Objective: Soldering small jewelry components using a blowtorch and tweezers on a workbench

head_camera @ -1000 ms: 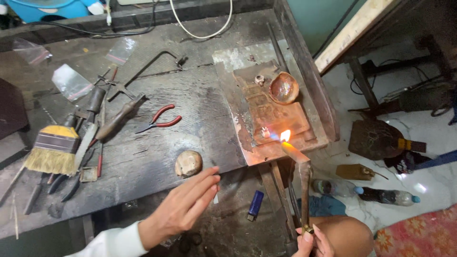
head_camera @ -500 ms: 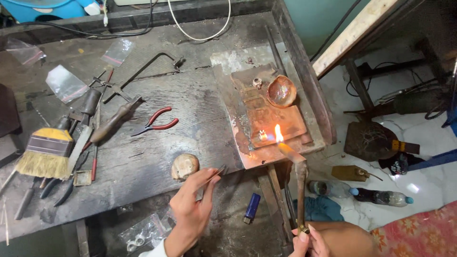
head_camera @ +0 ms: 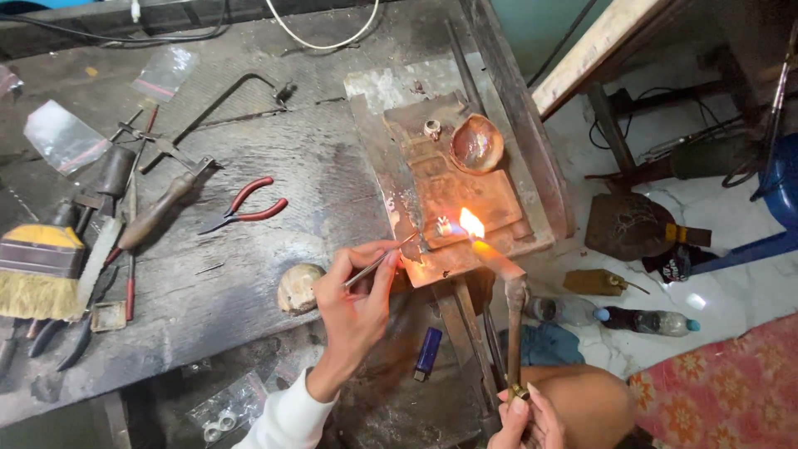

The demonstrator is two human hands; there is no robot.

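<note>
Head view, looking down: dark, scarred worktop [head_camera: 249, 274] filling the left and centre, tiled floor off to the right. Near the worktop's right edge, scorched rust-coloured firing block [head_camera: 453, 195], with a shallow shell-like dish [head_camera: 476, 143] and a small ring [head_camera: 431, 128] toward its far end. On the left of the worktop, straw-bristled brush [head_camera: 37, 274], wooden-handled tools beside it, and red-handled pliers [head_camera: 247, 204] further in. Rounded pale stone [head_camera: 298, 288] just left of the left hand.

Left hand [head_camera: 357, 295], white-sleeved, fingers closed on thin metal tweezers [head_camera: 381, 259], tips reaching onto the block's near edge, close to a small metal piece [head_camera: 444, 225]. Right hand [head_camera: 522, 420] at the bottom edge, fingers wrapped around the lower end of a torch [head_camera: 513, 312], upright stem bending toward the block. Bright flame [head_camera: 471, 224] at the nozzle, touching or just beside the small piece; exact contact hard to tell through the glow.

Below the worktop, blue lighter [head_camera: 428, 351] between the two hands. On the floor to the right, plastic bottles [head_camera: 644, 320] lying on their sides.
</note>
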